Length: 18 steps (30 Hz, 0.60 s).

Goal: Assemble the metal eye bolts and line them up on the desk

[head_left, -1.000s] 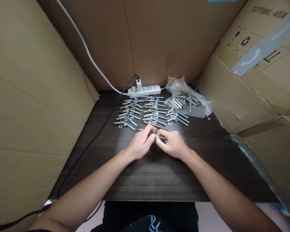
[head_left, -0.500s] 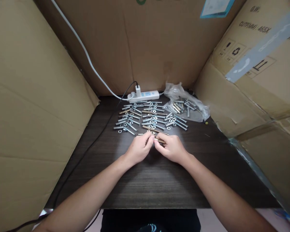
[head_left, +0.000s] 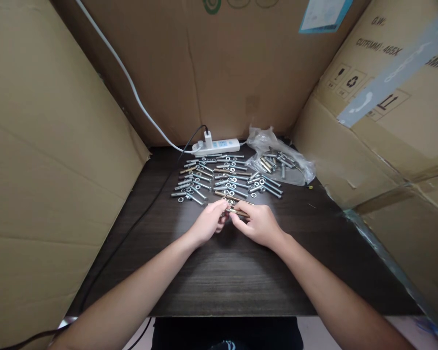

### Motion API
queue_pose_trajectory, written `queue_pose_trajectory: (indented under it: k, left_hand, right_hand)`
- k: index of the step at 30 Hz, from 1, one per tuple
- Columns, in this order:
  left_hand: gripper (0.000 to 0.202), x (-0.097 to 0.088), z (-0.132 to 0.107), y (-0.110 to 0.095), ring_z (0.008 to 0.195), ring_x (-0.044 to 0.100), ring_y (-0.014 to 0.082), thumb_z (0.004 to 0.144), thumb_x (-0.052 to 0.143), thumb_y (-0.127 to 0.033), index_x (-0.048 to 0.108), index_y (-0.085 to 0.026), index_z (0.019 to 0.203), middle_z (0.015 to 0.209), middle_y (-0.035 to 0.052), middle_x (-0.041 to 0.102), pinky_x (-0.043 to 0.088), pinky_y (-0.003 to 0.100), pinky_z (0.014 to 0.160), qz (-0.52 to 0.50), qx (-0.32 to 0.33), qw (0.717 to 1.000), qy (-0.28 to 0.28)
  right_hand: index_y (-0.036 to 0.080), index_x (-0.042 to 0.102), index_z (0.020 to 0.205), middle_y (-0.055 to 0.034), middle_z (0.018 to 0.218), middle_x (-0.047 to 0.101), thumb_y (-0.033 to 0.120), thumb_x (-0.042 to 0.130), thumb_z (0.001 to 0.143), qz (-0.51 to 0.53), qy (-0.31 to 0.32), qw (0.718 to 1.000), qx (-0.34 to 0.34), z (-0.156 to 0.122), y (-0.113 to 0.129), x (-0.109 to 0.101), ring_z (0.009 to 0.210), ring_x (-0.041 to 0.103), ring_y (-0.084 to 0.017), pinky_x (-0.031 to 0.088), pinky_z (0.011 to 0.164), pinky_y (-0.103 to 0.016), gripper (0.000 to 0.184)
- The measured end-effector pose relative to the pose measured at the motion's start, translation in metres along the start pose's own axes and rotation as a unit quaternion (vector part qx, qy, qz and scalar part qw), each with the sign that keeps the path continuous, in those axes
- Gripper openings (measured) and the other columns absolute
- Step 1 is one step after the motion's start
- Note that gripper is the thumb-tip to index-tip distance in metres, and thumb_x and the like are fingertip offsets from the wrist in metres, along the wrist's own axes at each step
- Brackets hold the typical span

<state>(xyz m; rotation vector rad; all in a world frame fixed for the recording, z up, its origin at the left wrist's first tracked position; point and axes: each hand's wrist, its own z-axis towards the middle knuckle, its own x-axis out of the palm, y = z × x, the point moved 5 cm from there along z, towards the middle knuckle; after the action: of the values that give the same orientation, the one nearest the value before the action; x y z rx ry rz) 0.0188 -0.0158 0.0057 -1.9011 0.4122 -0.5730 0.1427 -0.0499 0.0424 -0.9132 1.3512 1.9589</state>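
Observation:
My right hand [head_left: 261, 224] pinches a brass-coloured bolt [head_left: 240, 212], which points left toward my other hand. My left hand [head_left: 205, 225] is closed at the bolt's left end, its fingertips pressed together around something too small to make out. Just beyond my fingers lies another brass-coloured bolt [head_left: 222, 194] with washers beside it. Further back, several silver bolts [head_left: 197, 197], sleeves and washers [head_left: 254, 195] are laid out in rows on the dark table [head_left: 226, 282].
A clear plastic bag [head_left: 299, 172] with loose metal sleeves lies at the back right. Behind the rows stands a white power strip [head_left: 224, 145] with a plugged-in adapter. A black cable [head_left: 146, 214] crosses the left side. Cardboard walls [head_left: 226, 73] enclose the table.
Both hands have shifted slightly left. The left fingers have turned and curled under, and the bolt in the right hand now meets the left fingertips.

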Motion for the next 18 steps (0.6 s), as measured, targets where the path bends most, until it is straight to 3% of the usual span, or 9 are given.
queue_pose_trajectory:
  k: [3, 8, 13, 18]
  left_hand:
    - [0.029, 0.0037, 0.0, 0.0005, 0.04, 0.019, 0.0022, 0.083, 0.047, -0.044, 0.036, -0.019, 0.074, 0.058, -0.008, 0.032, 0.012, 0.016, 0.039, -0.021, 0.003, 0.999, 0.027]
    - [0.035, 0.0032, 0.0003, -0.0035, 0.043, 0.022, 0.0025, 0.082, 0.049, -0.049, 0.035, -0.018, 0.072, 0.059, -0.0077, 0.031, 0.014, 0.015, 0.039, 0.017, 0.042, 0.999, 0.019]
    - [0.035, 0.0047, -0.0011, -0.0026, 0.044, 0.02, 0.003, 0.084, 0.046, -0.05, 0.033, -0.019, 0.074, 0.06, -0.0078, 0.03, 0.014, 0.015, 0.041, 0.018, 0.034, 0.998, 0.041]
    - [0.032, 0.0007, -0.0007, -0.0051, 0.049, 0.027, 0.0059, 0.088, 0.042, -0.047, 0.039, -0.018, 0.074, 0.06, -0.0064, 0.033, 0.023, 0.018, 0.044, 0.122, 0.079, 0.989, 0.021]
  right_hand:
    - [0.02, 0.06, 0.08, 0.0003, 0.065, 0.063, 0.035, 0.048, 0.087, -0.003, 0.002, 1.0, 0.007, 0.0002, -0.0011, 0.0008, 0.053, 0.052, -0.011, 0.032, 0.055, -0.021, 0.021]
    - [0.02, 0.062, 0.08, -0.0001, 0.067, 0.065, 0.036, 0.047, 0.088, -0.005, 0.012, 1.0, 0.015, 0.0007, -0.0018, 0.0008, 0.055, 0.054, -0.011, 0.033, 0.055, -0.021, 0.023]
    - [0.024, 0.064, 0.095, -0.0009, 0.088, 0.071, 0.038, 0.046, 0.091, 0.036, 0.021, 0.999, 0.006, 0.0011, -0.003, 0.0013, 0.071, 0.064, -0.014, 0.038, 0.062, -0.021, 0.024]
    - [0.025, 0.063, 0.097, -0.0009, 0.091, 0.072, 0.041, 0.046, 0.091, 0.004, 0.032, 0.999, 0.019, 0.0018, -0.007, 0.0032, 0.075, 0.066, -0.016, 0.038, 0.063, -0.023, 0.024]
